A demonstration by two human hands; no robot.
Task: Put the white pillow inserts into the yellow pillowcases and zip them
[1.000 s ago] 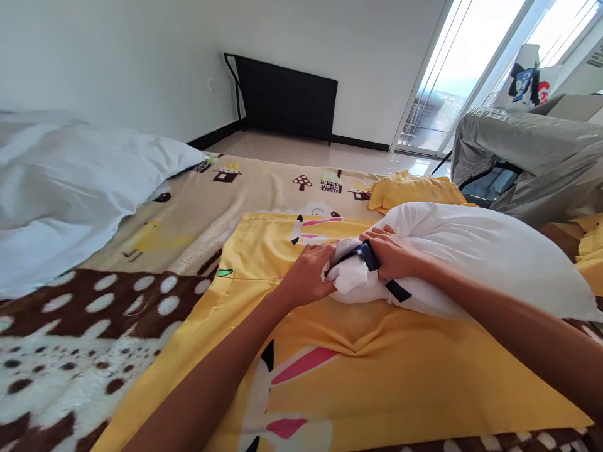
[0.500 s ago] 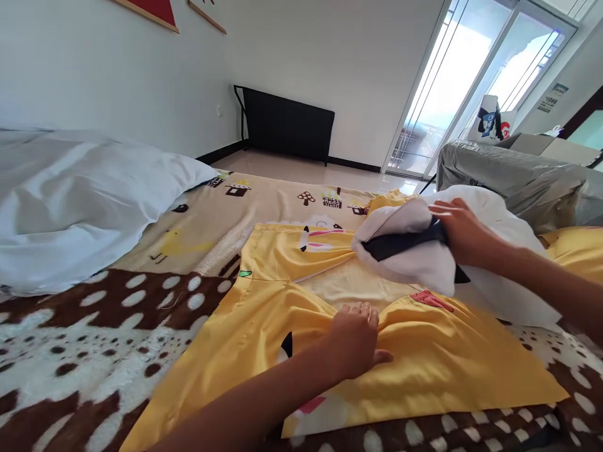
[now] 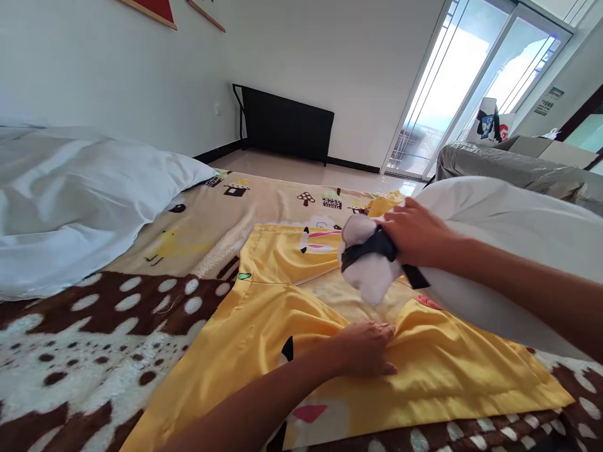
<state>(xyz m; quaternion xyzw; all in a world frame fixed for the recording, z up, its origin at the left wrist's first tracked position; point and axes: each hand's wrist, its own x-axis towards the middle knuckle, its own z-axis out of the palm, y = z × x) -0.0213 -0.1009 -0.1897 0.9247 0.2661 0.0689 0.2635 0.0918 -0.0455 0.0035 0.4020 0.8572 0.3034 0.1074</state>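
A yellow pillowcase [image 3: 438,370] with cartoon prints lies spread flat, its opening showing a paler inner side in the middle. My left hand [image 3: 370,348] is closed on the near edge of that opening, and the cloth puckers around the fingers. Above the opening, my right hand [image 3: 417,233] grips a bunched corner of a white pillow [image 3: 499,220]. A dark strip [image 3: 370,250] runs across that corner. The rest of the pillow bulges out to the right, partly behind my right forearm. My right fingertips are partly hidden by the pillow.
Beneath lies a brown and cream patterned blanket [image 3: 94,351]. Another white pillow [image 3: 85,207] rests at the left. Bunched yellow cloth [image 3: 384,204] sits behind the pillowcase. Farther off are a black panel [image 3: 287,125] against the wall and a plastic-wrapped piece of furniture [image 3: 499,166].
My right hand has moved left with the pillow corner, bringing it over the pillowcase opening. The pillow's body has come farther into view. My left hand has shifted slightly right, still on the edge.
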